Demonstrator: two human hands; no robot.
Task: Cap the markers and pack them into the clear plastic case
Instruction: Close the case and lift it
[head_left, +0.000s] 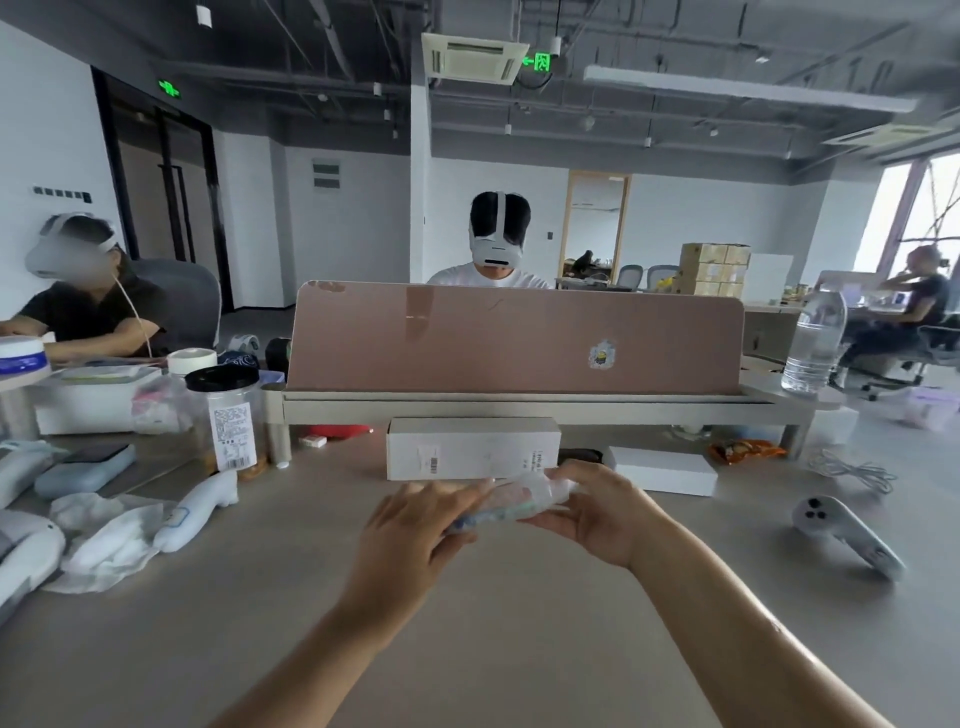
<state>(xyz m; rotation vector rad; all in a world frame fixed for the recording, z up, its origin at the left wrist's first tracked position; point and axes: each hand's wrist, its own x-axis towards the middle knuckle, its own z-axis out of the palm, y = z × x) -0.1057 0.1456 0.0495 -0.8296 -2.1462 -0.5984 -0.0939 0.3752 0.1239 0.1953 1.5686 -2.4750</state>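
A clear plastic case (511, 500) is held above the middle of the table, tilted with its right end higher. Pale coloured markers show blurred through its wall. My right hand (597, 512) grips the case's right end with fingers curled around it. My left hand (415, 530) holds the left, lower end from below and behind, its fingers reaching along the case. Motion blur hides whether the case is open or closed, and no loose marker or cap shows on the table.
A white box (467, 454) lies just behind my hands, under a desk shelf (519, 402). A second white box (662, 470) and a white controller (841, 530) lie to the right. Crumpled tissue (104, 540), a jar (226, 415) and devices crowd the left. Other people sit around.
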